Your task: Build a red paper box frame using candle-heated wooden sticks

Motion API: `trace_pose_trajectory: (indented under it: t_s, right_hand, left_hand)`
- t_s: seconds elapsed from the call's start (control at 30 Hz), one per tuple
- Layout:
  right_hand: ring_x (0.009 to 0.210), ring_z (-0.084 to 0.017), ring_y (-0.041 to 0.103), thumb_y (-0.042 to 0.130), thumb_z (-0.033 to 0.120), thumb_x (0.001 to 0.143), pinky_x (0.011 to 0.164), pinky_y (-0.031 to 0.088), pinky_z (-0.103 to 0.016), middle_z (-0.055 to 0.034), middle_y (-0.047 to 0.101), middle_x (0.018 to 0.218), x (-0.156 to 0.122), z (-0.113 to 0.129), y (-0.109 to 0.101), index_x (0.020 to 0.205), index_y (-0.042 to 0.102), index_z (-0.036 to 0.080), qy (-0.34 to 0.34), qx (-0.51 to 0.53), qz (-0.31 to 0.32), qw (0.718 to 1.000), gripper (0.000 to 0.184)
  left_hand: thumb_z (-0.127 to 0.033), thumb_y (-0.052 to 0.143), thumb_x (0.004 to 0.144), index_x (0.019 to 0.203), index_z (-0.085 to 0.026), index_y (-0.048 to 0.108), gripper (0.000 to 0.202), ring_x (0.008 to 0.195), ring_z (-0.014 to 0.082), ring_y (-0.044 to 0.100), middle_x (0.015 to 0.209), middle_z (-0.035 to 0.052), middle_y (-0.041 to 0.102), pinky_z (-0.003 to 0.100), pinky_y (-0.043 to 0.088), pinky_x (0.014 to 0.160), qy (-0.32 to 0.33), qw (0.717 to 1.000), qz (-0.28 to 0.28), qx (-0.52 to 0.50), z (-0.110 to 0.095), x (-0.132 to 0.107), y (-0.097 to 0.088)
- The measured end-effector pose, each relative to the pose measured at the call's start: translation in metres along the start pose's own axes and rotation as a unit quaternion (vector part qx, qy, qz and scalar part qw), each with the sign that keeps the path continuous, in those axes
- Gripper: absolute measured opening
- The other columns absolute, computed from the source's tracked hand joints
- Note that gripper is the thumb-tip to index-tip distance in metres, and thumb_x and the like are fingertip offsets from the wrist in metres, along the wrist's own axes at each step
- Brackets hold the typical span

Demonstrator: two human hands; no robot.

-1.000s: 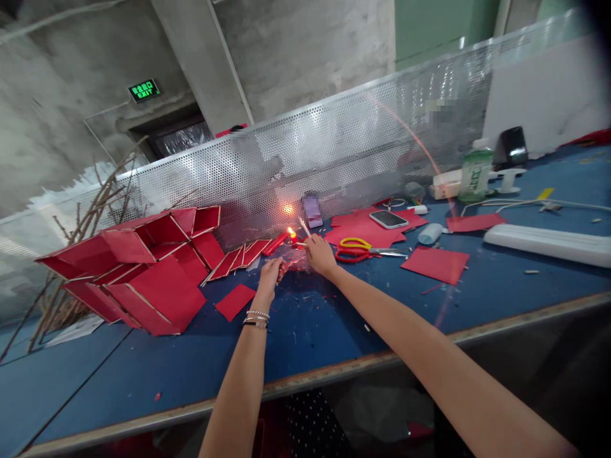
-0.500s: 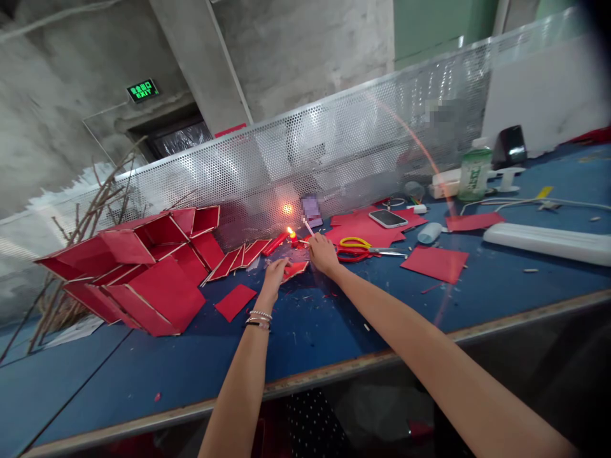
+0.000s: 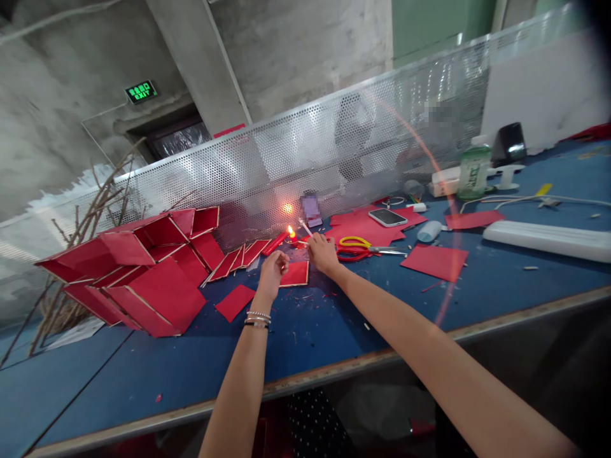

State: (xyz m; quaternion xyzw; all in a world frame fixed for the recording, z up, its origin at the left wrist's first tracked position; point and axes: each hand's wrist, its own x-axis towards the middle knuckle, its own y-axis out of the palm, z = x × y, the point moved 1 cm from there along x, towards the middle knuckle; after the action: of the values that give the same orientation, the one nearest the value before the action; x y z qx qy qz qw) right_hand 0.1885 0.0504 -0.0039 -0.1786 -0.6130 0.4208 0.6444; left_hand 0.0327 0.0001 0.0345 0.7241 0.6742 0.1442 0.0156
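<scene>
A lit red candle [image 3: 292, 235] burns near the mesh screen. My right hand [image 3: 323, 253], closed, grips a slim white stick [image 3: 304, 226] whose upper end points up and left, beside the flame. My left hand [image 3: 273, 273] is closed just in front of the candle, fingertips curled together; anything in them is too small or hidden. Between the two hands a small red panel [image 3: 296, 273] with pale edges lies flat on the blue table [image 3: 305, 343]. Red-and-yellow-handled scissors [image 3: 356, 249] rest right of my right hand.
At left stands a cluster of red open boxes [image 3: 157, 273], with dry branches [image 3: 90, 248] behind. A loose red square [image 3: 235, 302] lies left of my wrist. Rightward are red sheets [image 3: 434, 262], a phone [image 3: 387, 217], a bottle [image 3: 474, 172] and a long white bar [image 3: 548, 242].
The small red panel, tilted under my left fingers before, now lies flat. My left hand has lifted slightly off it and curled. My right hand stays nearly in place with the stick.
</scene>
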Motion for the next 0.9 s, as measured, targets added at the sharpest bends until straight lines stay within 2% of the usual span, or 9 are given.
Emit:
trace_pose_trajectory:
  t_s: [0.2, 0.43, 0.63, 0.77, 0.9]
  right_hand:
    - [0.099, -0.024, 0.045, 0.03, 0.026, 0.093, 0.084, 0.031, -0.04, -0.0133, 0.053, 0.109, 0.0, 0.001, 0.0, 0.105, 0.055, 0.016, -0.006, -0.001, -0.014, 1.0, 0.03]
    - [0.099, -0.025, 0.045, 0.03, 0.026, 0.093, 0.083, 0.031, -0.04, -0.0133, 0.052, 0.11, -0.001, 0.001, 0.0, 0.107, 0.055, 0.017, -0.012, 0.001, -0.005, 1.0, 0.03]
    - [0.099, -0.025, 0.045, 0.029, 0.026, 0.093, 0.083, 0.032, -0.041, -0.0136, 0.053, 0.11, -0.001, 0.001, 0.002, 0.105, 0.055, 0.016, -0.012, -0.001, -0.004, 1.0, 0.03]
    - [0.1, -0.025, 0.044, 0.03, 0.026, 0.093, 0.084, 0.031, -0.041, -0.0139, 0.053, 0.11, -0.001, 0.002, 0.002, 0.106, 0.055, 0.016, -0.012, 0.002, -0.007, 1.0, 0.03]
    - [0.1, -0.025, 0.044, 0.031, 0.025, 0.093, 0.085, 0.031, -0.041, -0.0146, 0.052, 0.11, 0.0, 0.002, 0.002, 0.106, 0.055, 0.016, -0.009, 0.001, -0.003, 1.0, 0.029]
  left_hand:
    - [-0.032, 0.06, 0.07, 0.065, -0.018, 0.039, 0.026, 0.047, 0.0038, 0.037, 0.058, -0.006, 0.04, 0.018, 0.027, 0.044, -0.011, 0.997, 0.041, -0.068, -0.003, 0.0, -0.002]
    - [-0.028, 0.064, 0.068, 0.061, -0.019, 0.031, 0.035, 0.042, 0.0023, 0.029, 0.052, -0.0084, 0.032, 0.017, 0.021, 0.04, -0.005, 0.996, 0.068, -0.063, 0.001, 0.001, -0.003]
    - [-0.025, 0.068, 0.062, 0.06, -0.018, 0.033, 0.036, 0.042, 0.0019, 0.028, 0.049, -0.0093, 0.03, 0.016, 0.018, 0.041, 0.009, 0.996, 0.083, -0.013, 0.008, 0.002, -0.004]
    - [-0.023, 0.066, 0.061, 0.059, -0.018, 0.033, 0.034, 0.043, 0.002, 0.026, 0.05, -0.0085, 0.03, 0.017, 0.016, 0.042, 0.017, 0.995, 0.1, -0.023, 0.008, 0.001, -0.005]
    - [-0.021, 0.063, 0.06, 0.065, -0.019, 0.037, 0.026, 0.043, 0.0033, 0.024, 0.05, -0.009, 0.027, 0.018, 0.017, 0.042, -0.005, 0.992, 0.121, -0.036, 0.005, -0.002, -0.003]
